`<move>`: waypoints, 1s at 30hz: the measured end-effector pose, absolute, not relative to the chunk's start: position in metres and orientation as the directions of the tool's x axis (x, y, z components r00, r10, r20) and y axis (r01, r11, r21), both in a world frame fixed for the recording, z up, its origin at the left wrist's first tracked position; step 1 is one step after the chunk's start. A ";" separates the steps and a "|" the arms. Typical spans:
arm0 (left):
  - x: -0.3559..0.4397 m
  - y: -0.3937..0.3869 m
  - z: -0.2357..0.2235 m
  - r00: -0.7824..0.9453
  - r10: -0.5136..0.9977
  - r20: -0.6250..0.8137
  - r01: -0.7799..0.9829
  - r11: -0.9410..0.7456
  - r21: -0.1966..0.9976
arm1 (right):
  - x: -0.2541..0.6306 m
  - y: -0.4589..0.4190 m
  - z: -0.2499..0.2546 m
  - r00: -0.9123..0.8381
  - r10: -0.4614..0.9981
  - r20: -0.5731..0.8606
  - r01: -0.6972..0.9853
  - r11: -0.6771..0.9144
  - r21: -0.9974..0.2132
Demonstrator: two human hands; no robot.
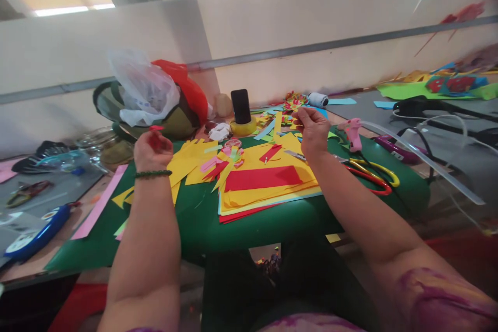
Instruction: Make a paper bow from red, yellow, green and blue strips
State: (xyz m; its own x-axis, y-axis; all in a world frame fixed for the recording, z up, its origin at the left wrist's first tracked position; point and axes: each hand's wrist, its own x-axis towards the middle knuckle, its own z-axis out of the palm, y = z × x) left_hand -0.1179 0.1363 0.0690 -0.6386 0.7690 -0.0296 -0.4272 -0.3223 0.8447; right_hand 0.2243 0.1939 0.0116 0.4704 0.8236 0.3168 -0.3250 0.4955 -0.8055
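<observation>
Nearby, pink glue gun point(353, 134), scissors point(371, 174), phone point(241, 106) beyond right hand point(312, 132)

A black phone point(240, 106) stands upright in a yellow tape roll point(243, 127) near the partition wall point(295, 15); a clear plastic bag point(142, 88) and a red bag point(187, 85) lie heaped to its left; scissors point(373, 174) with yellow and red handles lie beside a pink glue gun point(353, 132) on the green tabletop point(202, 218); a pink paper strip point(99, 202) lies at the left edge.
</observation>
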 end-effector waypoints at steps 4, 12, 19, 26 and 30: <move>-0.137 0.126 0.076 -0.729 0.682 -0.060 -0.444 -0.405 0.799 | 0.232 0.197 0.015 0.523 0.813 0.256 -0.401 0.500 -0.767; -0.067 0.139 0.053 -0.374 0.927 0.013 -0.349 -0.154 0.925 | 0.231 0.199 0.017 0.525 0.810 0.261 -0.382 0.498 -0.778; -0.014 0.134 0.018 0.330 0.934 -0.139 0.331 0.024 0.943 | 0.226 0.199 0.014 0.485 0.829 0.277 -0.299 0.455 -0.839; -0.016 0.145 0.003 0.335 0.939 -0.081 0.442 -0.081 0.893 | 0.215 0.198 0.006 0.333 0.849 0.409 -0.130 0.471 -0.872; -0.017 0.144 0.009 0.201 0.978 0.050 0.353 -0.119 0.928 | 0.213 0.199 0.005 0.330 0.853 0.403 -0.150 0.469 -0.870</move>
State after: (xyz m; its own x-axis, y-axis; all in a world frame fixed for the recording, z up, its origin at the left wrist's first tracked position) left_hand -0.0174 0.1436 0.0087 0.2005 0.9784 0.0497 0.3525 -0.1194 0.9282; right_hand 0.2131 0.1988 0.0052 0.3303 0.8535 0.4031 -0.1505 0.4692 -0.8702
